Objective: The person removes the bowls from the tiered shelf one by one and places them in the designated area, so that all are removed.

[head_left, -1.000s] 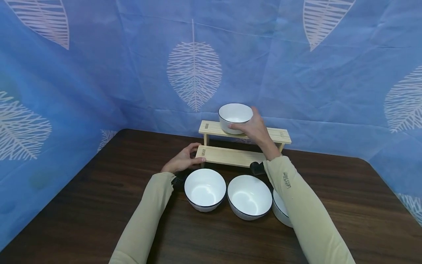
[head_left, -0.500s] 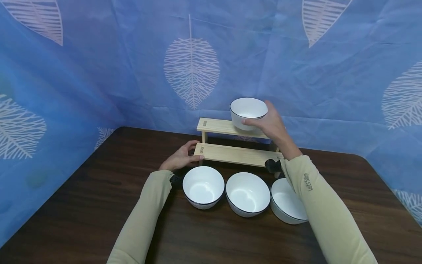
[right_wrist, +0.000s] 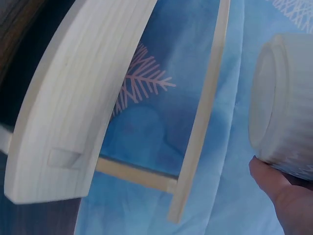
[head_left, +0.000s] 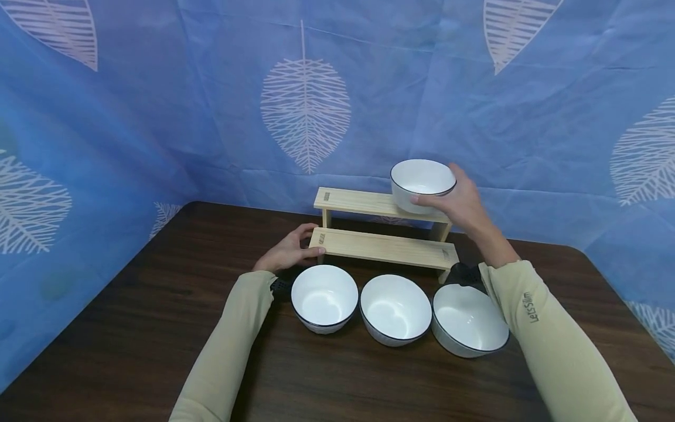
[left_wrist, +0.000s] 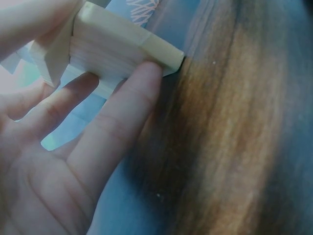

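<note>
A two-tier wooden shelf [head_left: 382, 246] stands at the back of the table. At the lower tier's left end, my left hand [head_left: 287, 252] grips the shelf, thumb at its front. In the left wrist view, fingertips press against the wooden end piece [left_wrist: 112, 49]. My right hand [head_left: 466, 202] holds a white bowl [head_left: 422, 177] with a dark rim, upright, over the right part of the upper tier. Seen from the right wrist, the bowl's base [right_wrist: 266, 98] is apart from the upper board [right_wrist: 203, 112], with my thumb [right_wrist: 269, 178] against its side.
Three more white bowls stand in a row before the shelf: a left one [head_left: 324, 296], a middle one [head_left: 395, 308] and a right one [head_left: 469, 319] beside my right sleeve. Behind the dark wooden table [head_left: 158, 328] hangs a blue leaf-patterned cloth [head_left: 211, 117].
My right hand has carried the bowl rightward along the upper tier, from its middle to its right end. The right bowl in the row has come out from behind the sleeve. My left hand stays put.
</note>
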### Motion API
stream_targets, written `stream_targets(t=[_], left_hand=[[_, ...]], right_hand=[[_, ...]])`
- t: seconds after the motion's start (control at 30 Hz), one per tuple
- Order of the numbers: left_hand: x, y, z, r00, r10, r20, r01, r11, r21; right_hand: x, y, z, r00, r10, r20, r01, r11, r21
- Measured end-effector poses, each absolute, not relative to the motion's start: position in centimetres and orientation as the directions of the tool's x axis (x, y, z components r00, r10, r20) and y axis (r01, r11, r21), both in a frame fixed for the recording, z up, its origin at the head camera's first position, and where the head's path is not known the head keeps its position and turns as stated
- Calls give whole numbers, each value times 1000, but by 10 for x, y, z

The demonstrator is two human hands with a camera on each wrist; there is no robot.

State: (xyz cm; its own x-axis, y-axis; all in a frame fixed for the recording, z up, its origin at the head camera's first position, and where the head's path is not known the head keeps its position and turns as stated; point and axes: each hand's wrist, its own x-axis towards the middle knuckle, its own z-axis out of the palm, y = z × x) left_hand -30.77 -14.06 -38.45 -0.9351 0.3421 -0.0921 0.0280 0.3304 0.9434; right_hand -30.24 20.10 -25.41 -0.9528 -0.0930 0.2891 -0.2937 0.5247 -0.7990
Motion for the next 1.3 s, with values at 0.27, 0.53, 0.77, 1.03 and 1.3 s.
stream_targets(t=[0.27, 0.53, 0.77, 1.03, 1.3], left_hand=[[-306, -139, -382, -937, 337, -89, 26, 322, 946], [-305, -142, -381, -940, 327, -92, 21, 325, 945], [-306, -140, -381, -935, 344, -87, 25, 310, 951], [-305, -140, -381, -937, 337, -88, 22, 307, 951], [-305, -140, -384, -935, 347, -81, 33, 310, 950]], right_hand=[[-286, 213, -248, -961, -95, 261, -266, 579, -770], [-273, 218, -246, -968, -95, 232, -243, 587, -773], [-262, 233, -249, -966, -91, 241, -248, 578, -777], [-254, 248, -254, -967, -76, 242, -238, 606, -759], [-243, 261, -260, -969, -54, 240, -219, 636, -740]])
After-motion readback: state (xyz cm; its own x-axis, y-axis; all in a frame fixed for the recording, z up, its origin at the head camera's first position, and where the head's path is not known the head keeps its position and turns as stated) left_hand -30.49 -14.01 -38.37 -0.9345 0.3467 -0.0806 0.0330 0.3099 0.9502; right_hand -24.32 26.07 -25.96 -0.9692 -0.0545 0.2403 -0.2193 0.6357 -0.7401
